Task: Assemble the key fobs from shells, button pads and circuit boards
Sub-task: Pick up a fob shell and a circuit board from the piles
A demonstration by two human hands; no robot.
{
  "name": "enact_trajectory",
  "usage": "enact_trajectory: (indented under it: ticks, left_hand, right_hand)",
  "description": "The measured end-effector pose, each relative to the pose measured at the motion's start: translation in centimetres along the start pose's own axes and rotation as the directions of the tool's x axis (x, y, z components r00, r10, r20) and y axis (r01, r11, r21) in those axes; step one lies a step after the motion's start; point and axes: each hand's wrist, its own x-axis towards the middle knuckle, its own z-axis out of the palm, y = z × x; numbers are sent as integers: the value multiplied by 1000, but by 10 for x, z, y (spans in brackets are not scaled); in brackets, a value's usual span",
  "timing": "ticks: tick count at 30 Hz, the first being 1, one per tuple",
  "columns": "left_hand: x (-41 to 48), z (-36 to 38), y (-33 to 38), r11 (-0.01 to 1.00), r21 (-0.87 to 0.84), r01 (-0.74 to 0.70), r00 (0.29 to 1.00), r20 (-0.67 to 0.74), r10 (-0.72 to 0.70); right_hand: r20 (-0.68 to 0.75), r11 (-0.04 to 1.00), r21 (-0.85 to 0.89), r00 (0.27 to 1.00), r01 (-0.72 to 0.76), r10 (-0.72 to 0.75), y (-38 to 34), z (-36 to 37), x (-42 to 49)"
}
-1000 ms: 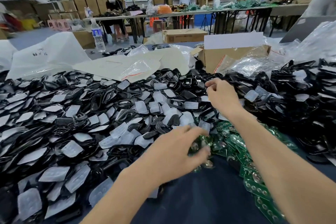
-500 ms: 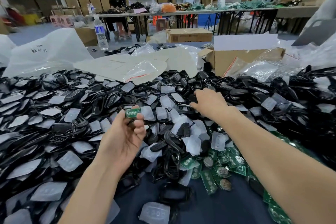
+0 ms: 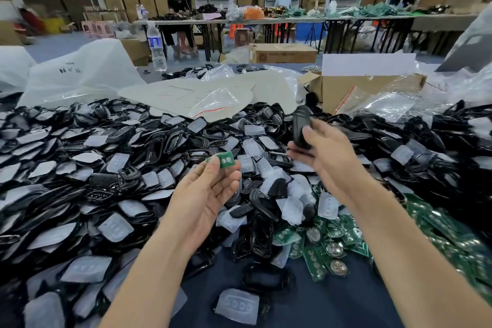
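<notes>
The left hand (image 3: 205, 194) lies palm up, above the middle of the dark blue table (image 3: 306, 309). Its lower fingers are loosely spread, and its thumb and fingertips pinch a small green rectangular circuit board (image 3: 223, 160) by its near edge. The board faces up and towards the camera, showing two round silver contacts. Its long axis runs left to right and tilts slightly.

The right hand (image 3: 330, 160) is raised just to the right of it and a little farther off, with fingers curled round the lower end of a black oval plastic shell (image 3: 301, 125). The shell stands nearly upright, its long axis pointing up and away and its top leaning slightly left. Motion blur hides which face is turned inward.

The board looks light, thin and stiff. It is probably best held by its bare edges, keeping fingers off the contacts and solder. The shell looks light, rigid and glossy, so it may slip. Gripping its long sides would leave the hollow free to take the board.

A translucent soft rubber button pad (image 3: 237, 306) lies near the front edge. It would probably flex and is best lifted by its rim.

More shells and pads are heaped across the left and centre (image 3: 106, 154), and loose green boards are piled at the near right (image 3: 327, 242).
</notes>
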Motion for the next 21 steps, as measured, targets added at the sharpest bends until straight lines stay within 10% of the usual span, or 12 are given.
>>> enact_trajectory:
  ticks: [5, 21]
  left_hand:
    - [-3, 4, -7, 995, 77, -60, 997, 42, 57]
    - [2, 6, -15, 946, 241, -216, 971, -47, 233]
  right_hand:
    - [273, 731, 588, 935, -347, 225, 23, 10, -36]
    - [414, 651, 600, 876, -466, 246, 35, 22, -44]
